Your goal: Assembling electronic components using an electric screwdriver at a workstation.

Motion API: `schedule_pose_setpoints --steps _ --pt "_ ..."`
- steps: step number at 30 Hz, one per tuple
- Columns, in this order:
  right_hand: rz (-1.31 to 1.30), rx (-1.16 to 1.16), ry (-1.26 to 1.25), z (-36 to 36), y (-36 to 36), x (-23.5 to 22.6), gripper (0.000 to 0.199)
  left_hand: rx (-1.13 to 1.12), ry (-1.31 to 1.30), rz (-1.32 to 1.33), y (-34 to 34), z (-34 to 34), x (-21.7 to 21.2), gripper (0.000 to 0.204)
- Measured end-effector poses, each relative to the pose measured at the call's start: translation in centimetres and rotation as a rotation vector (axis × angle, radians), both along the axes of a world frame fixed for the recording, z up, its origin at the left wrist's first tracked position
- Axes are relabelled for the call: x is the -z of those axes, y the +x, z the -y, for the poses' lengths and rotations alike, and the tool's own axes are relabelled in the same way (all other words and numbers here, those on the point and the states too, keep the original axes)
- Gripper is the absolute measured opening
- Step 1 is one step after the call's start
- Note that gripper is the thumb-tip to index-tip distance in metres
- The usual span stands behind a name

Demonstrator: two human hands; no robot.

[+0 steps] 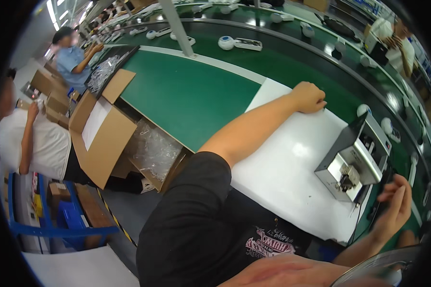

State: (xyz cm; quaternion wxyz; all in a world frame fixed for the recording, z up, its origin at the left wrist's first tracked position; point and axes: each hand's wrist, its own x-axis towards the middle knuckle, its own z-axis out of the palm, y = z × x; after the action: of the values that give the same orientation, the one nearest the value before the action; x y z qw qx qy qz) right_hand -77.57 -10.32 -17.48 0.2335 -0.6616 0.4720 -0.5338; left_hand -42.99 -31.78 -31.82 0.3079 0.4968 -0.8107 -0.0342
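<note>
My left arm reaches across a white sheet (273, 148) on the bench. At the sheet's far edge, beside the conveyor, my left hand (309, 97) is closed with its knuckles up, and whatever lies inside the fingers is hidden. My right hand (393, 213) is raised at the right, fingers apart and loosely bent, with nothing visible in it. The nearest thing to that hand is a silver-and-black bench machine (354, 162) on the sheet's right end, with a small metal mechanism (348, 179) in its open front.
A green conveyor (292, 62) carries white round-headed devices (239, 43) past the bench. Left of the green bench top (187, 91) stand an open cardboard box (103, 138) and a box of clear plastic packaging (153, 148). Other people (72, 60) work at the left and far right.
</note>
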Motion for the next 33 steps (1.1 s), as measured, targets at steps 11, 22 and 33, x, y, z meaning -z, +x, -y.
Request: schedule_pose_setpoints --steps 11,22,33 --pt "-0.718 -0.972 -0.248 -4.2 34.2 3.9 0.030 -0.089 -0.058 0.158 0.2 0.9 -0.1 0.028" --pt "-0.642 -1.405 -0.017 -5.7 34.4 1.5 0.040 -0.057 0.108 0.235 0.1 -0.7 -1.0 0.026" --pt "-0.636 -1.349 -0.009 -2.0 35.4 3.6 0.046 -0.157 0.214 0.327 -0.5 -0.6 -1.6 0.034"
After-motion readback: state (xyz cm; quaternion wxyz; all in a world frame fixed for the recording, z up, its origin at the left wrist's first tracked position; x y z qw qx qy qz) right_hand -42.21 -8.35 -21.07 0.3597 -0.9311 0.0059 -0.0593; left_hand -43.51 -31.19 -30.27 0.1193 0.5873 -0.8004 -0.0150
